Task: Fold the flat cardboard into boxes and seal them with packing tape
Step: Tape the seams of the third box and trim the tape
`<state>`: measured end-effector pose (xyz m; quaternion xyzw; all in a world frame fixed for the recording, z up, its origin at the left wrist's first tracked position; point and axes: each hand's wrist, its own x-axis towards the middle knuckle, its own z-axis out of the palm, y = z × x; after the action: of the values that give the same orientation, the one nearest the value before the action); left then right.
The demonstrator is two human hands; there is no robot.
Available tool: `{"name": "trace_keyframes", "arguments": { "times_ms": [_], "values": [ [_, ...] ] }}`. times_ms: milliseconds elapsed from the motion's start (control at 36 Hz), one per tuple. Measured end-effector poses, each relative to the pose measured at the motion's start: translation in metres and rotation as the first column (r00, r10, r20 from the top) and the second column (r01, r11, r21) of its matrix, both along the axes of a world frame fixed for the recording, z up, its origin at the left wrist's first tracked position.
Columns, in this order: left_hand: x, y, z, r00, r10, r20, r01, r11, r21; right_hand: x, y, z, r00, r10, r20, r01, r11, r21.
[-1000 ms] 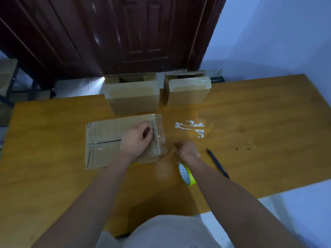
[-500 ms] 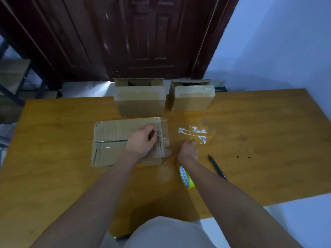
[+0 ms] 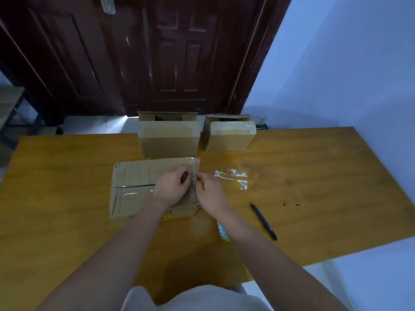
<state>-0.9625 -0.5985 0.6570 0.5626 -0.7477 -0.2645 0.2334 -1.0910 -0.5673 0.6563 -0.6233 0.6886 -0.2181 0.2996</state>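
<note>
A brown cardboard box (image 3: 134, 187) lies on the wooden table (image 3: 67, 232) in front of me, its top seam covered by clear tape. A clear tape strip (image 3: 193, 176) runs along the box's right edge. My left hand (image 3: 173, 187) rests on the box top with curled fingers pinching that strip. My right hand (image 3: 210, 191) is at the same edge, fingertips pinching the strip from the right. The yellow-cored tape roll (image 3: 223, 234) lies on the table, mostly hidden under my right forearm.
Two taped-up boxes stand at the table's far edge, a larger box (image 3: 168, 140) and a smaller box (image 3: 229, 135). Scraps of clear tape (image 3: 233, 178) stick to the table right of my hands. A dark pen (image 3: 263, 221) lies further right. A dark door is behind.
My right hand left the tape roll and moved up-left to the box's right edge, meeting my left hand at the tape strip. The camera tilted upward.
</note>
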Motion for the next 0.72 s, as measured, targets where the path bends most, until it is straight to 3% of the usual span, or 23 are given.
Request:
{"name": "trace_keyframes", "arguments": {
  "times_ms": [194, 389, 444, 556, 639, 722],
  "values": [
    [0.001, 0.002, -0.001, 0.999, -0.050, -0.006, 0.050, 0.998, -0.022, 0.007, -0.012, 0.000, 0.998, -0.015, -0.056, 0.022, 0.990, 0.142],
    [0.012, 0.004, 0.004, 0.984, -0.178, 0.010, 0.178, 0.981, -0.072, -0.006, -0.030, 0.015, 0.995, 0.101, -0.024, -0.089, 0.950, 0.299],
    [0.019, 0.005, 0.006, 0.989, -0.146, 0.006, 0.146, 0.983, -0.108, -0.014, -0.041, 0.021, 0.992, 0.101, -0.074, -0.077, 0.957, 0.281],
    [0.031, 0.005, 0.010, 0.988, 0.083, 0.132, -0.041, 0.955, -0.293, -0.026, -0.066, 0.026, 0.988, 0.069, -0.137, -0.045, 0.984, 0.172],
    [0.035, -0.005, 0.015, 0.952, 0.172, 0.253, -0.131, 0.977, -0.171, -0.027, -0.080, 0.025, 0.954, 0.160, -0.253, -0.127, 0.982, 0.141],
    [0.040, -0.018, 0.009, 0.891, 0.122, 0.436, -0.148, 0.989, 0.025, -0.024, -0.089, 0.024, 0.886, 0.283, -0.367, -0.241, 0.958, 0.157]
  ]
}}
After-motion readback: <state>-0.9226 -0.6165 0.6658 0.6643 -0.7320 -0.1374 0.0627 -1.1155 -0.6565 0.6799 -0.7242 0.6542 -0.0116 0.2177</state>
